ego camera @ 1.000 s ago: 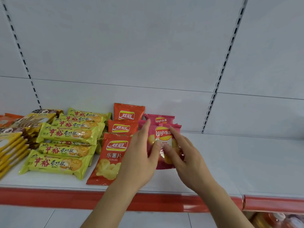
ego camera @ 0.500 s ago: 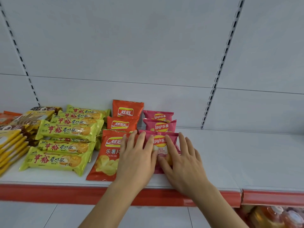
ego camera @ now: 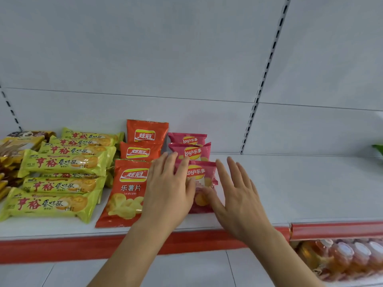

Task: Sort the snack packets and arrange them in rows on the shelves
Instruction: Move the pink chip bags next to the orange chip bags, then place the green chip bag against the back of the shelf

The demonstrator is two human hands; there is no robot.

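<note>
A pink Lay's packet (ego camera: 200, 179) lies flat at the front of a row of three pink packets on the white shelf (ego camera: 290, 183). My left hand (ego camera: 167, 189) lies over its left edge with straight fingers, partly covering the front orange chip packet (ego camera: 124, 195). My right hand (ego camera: 238, 195) hovers with spread fingers at the packet's right side, thumb near its lower part. Two more pink packets (ego camera: 191, 151) stand behind, and two orange packets (ego camera: 145, 133) form the row to the left.
Yellow biscuit packets (ego camera: 62, 162) fill several rows at the left, with brown and yellow snacks (ego camera: 12, 146) beyond them. The shelf has a red front strip (ego camera: 62, 247). Bottles (ego camera: 352, 257) sit on the lower shelf at the right. Something green (ego camera: 378, 149) shows at the right edge.
Both hands lowered the pink packet onto the shelf and pressed it flat. Now the fingers have let go; the right hand has lifted and shifted to the right.
</note>
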